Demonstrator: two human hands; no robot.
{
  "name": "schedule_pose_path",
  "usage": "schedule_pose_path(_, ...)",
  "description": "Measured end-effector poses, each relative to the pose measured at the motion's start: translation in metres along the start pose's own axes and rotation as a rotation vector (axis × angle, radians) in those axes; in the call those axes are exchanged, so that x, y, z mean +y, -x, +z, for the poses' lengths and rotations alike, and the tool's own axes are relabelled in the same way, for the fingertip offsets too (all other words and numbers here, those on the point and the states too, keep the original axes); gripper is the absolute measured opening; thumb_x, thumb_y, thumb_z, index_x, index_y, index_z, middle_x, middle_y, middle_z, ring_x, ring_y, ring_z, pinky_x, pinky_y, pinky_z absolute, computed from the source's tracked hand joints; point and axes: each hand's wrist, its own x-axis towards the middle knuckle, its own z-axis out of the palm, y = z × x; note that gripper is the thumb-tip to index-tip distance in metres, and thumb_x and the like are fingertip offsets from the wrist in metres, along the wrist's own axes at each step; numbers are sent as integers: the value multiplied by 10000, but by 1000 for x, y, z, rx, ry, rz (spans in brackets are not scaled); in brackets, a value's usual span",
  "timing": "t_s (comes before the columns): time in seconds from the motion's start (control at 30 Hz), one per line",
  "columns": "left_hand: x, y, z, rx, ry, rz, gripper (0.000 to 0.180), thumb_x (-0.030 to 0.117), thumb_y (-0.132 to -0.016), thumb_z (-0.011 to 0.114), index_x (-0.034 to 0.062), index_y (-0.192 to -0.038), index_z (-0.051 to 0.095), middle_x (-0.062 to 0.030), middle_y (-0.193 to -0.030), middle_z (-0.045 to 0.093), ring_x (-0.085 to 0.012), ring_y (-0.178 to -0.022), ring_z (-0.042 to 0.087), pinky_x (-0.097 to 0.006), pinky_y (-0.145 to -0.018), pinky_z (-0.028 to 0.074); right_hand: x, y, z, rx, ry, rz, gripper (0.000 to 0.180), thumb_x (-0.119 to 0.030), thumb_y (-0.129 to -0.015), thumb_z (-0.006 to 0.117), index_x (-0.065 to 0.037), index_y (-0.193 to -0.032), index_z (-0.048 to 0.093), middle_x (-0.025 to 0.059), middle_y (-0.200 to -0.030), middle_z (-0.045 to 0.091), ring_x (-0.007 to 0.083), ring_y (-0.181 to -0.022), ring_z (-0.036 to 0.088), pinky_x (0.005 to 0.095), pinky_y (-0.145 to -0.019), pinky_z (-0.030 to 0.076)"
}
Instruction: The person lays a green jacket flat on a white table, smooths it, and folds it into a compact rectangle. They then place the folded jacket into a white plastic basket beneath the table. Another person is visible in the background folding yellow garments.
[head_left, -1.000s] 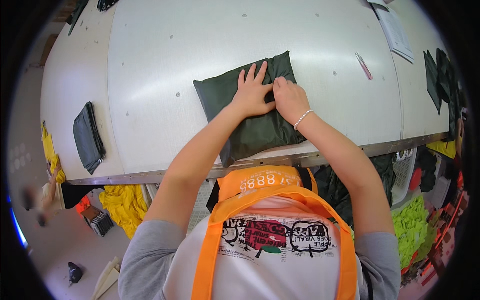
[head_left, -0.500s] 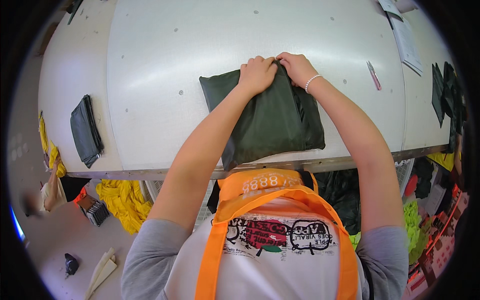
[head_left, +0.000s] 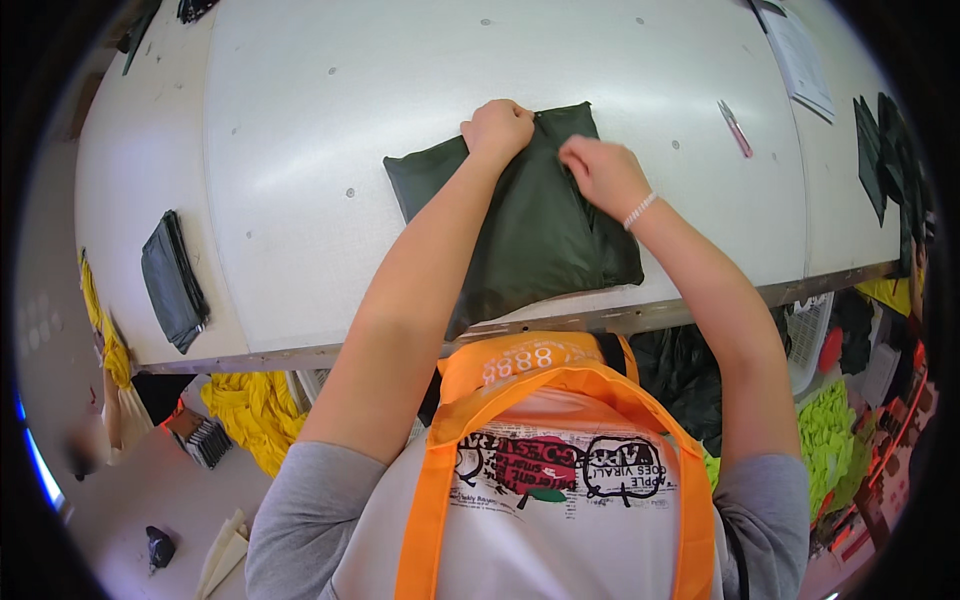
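Observation:
A padded, squarish dark green fabric pouch lies flat on the white table in front of me, its near edge by the table's front edge. A seam or slit runs down its right half from the far edge. My left hand is closed on the far edge of the pouch, at the top of that seam. Over the seam, a little nearer to me, is my right hand, fingers pinched together and slightly blurred. Whatever lies between those fingers is hidden.
Folded dark green fabric lies at the left. Pink-handled thread snips and papers sit to the right, with dark green pieces at the edge. Yellow fabric is below the table; a co-worker is far left.
My right hand has left the far edge and come toward me along the seam, uncovering the pouch's far right corner. My left hand keeps its hold at the far edge.

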Motion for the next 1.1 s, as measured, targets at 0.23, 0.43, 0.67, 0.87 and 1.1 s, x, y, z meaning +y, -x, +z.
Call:
schedule_pose_path(0.23,3,3,4,-1,9,18,250,352,-827,562,171,-913,711,-37,-930,690,-219,-923,627,-376,-910,369,-36,146,-21,-58,69,-130,50,-104,-837,582,-68,-871,586,79,-721,600,265,-605,600,359,-485,468)
schedule_pose_path(0.43,-3,18,-6,179,55,114,249,330,-817,598,113,-878,704,-71,-901,680,-250,-840,634,-381,-781,460,-36,184,4,58,41,-110,179,-143,-822,640,-44,-970,631,64,-753,620,188,-604,599,302,-511,480)
schedule_pose_path(0.67,48,268,-98,434,57,1027,69,170,-749,689,108,-731,666,-64,-664,585,-254,-672,587,-369,-556,457,-35,182,-39,-69,-1623,645,690,-561,-936,329,12,-1297,460,169,-1165,597,253,-921,630,351,-772,535)
schedule_pose_path(0.87,-123,227,11,567,25,10,708,404,-824,635,-13,-1330,369,-256,-1275,447,-384,-1160,434,-464,-935,378,13,171,28,-17,-721,877,701,-563,-891,492,80,-1169,506,188,-1097,581,223,-1013,537,320,-900,417)
schedule_pose_path(1.1,-120,301,51,509,642,-242,792,407,-866,587,-10,-1425,211,-268,-1188,488,-377,-1070,511,-406,-918,414,11,139,20,-63,-316,507,480,-441,-945,470,32,-923,549,126,-824,576,189,-769,506,304,-747,430)
